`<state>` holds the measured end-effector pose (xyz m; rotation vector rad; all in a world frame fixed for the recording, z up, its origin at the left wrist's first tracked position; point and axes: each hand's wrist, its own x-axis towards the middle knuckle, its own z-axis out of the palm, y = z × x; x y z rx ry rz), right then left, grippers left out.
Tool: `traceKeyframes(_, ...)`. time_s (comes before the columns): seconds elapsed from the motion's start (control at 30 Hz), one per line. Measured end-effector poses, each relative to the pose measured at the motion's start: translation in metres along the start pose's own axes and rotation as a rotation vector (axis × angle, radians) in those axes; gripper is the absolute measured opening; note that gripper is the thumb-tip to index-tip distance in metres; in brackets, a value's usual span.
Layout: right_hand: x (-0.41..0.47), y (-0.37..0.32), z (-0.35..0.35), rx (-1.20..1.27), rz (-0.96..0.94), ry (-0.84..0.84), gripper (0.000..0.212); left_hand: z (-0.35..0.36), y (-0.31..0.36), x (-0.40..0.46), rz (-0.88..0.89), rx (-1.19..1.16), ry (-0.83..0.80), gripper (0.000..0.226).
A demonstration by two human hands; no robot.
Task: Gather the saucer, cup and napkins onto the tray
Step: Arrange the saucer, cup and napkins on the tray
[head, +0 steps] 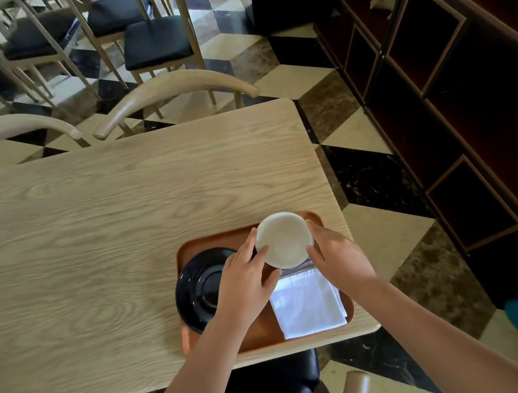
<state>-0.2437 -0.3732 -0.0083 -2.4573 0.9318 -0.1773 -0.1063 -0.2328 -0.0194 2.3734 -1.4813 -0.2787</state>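
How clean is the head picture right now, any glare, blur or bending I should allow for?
Head view: wide-angle bending curves the table edges; a soft sheen on the black saucer; the white cup, held by left hand and right hand, is pale and slightly washed out; the shelving at right is very dark; the image is mildly soft throughout.

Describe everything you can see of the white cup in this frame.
The cup is a small, round, handleless vessel, off-white and smooth, probably ceramic. It sits upright, its mouth facing the camera, and looks empty. It is over the far right part of the tray, beyond the napkins and to the right of the saucer. The left hand touches its left rim and the right hand its right side. Whether it rests on the tray or is held just above cannot be told.
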Motion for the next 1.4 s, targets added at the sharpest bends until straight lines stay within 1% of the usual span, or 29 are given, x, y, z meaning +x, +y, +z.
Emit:
traceKeyframes(0.1, 0.0, 0.0, 0.0, -0.032, -0.014, 0.011, 0.052, -0.002, 0.004, -0.001, -0.003, -0.009, 0.016, 0.052)
traceKeyframes(0.17, -0.006, 0.002, -0.002, -0.026, -0.055, 0.053, 0.053, -0.002, 0.009, -0.007, -0.001, -0.019, 0.061, 0.061)
traceKeyframes(0.23, -0.021, 0.009, -0.005, -0.02, -0.141, 0.118, 0.054, 0.003, 0.018, -0.021, 0.065, -0.03, 0.117, 0.059)
traceKeyframes(0.3, -0.043, 0.022, -0.004, -0.059, -0.243, 0.134, 0.054, 0.013, 0.028, -0.044, 0.197, -0.051, 0.14, 0.049)
traceKeyframes(0.37, -0.065, 0.033, -0.001, -0.124, -0.327, 0.069, 0.053, 0.027, 0.038, -0.065, 0.269, -0.019, 0.078, 0.044)
traceKeyframes(0.47, -0.082, 0.041, 0.008, -0.218, -0.379, -0.086, 0.055, 0.04, 0.045, -0.078, 0.196, 0.093, -0.08, 0.052)
traceKeyframes(0.57, -0.083, 0.04, 0.013, -0.215, -0.374, -0.111, 0.053, 0.04, 0.041, -0.077, 0.142, 0.148, -0.139, 0.044)
traceKeyframes(0.67, -0.084, 0.035, 0.013, -0.205, -0.364, -0.101, 0.052, 0.04, 0.034, -0.078, 0.144, 0.116, -0.158, 0.041)
traceKeyframes(0.77, -0.084, 0.026, 0.011, -0.229, -0.363, -0.085, 0.052, 0.043, 0.03, -0.078, 0.145, 0.077, -0.177, 0.042)
traceKeyframes(0.87, -0.082, 0.017, 0.012, -0.245, -0.379, -0.046, 0.054, 0.045, 0.023, -0.078, 0.123, 0.058, -0.238, 0.044)
traceKeyframes(1.0, -0.083, 0.009, 0.013, -0.269, -0.37, -0.019, 0.055, 0.044, 0.016, -0.078, 0.13, 0.089, -0.253, 0.045)
traceKeyframes(1.1, -0.084, 0.007, 0.013, -0.3, -0.366, -0.033, 0.054, 0.046, 0.016, -0.078, 0.132, 0.11, -0.27, 0.046)
traceKeyframes(1.2, -0.083, 0.007, 0.014, -0.329, -0.364, -0.02, 0.055, 0.043, 0.016, -0.074, 0.137, 0.133, -0.309, 0.046)
traceKeyframes(1.27, -0.084, 0.0, 0.013, -0.35, -0.322, -0.069, 0.055, 0.039, 0.018, -0.075, 0.127, 0.13, -0.363, 0.047)
traceKeyframes(1.33, -0.082, -0.009, 0.007, -0.348, -0.273, -0.1, 0.052, 0.028, 0.021, -0.072, 0.13, 0.135, -0.382, 0.049)
traceKeyframes(1.4, -0.073, -0.016, -0.003, -0.265, -0.227, -0.163, 0.045, 0.01, 0.028, -0.06, 0.124, 0.117, -0.342, 0.05)
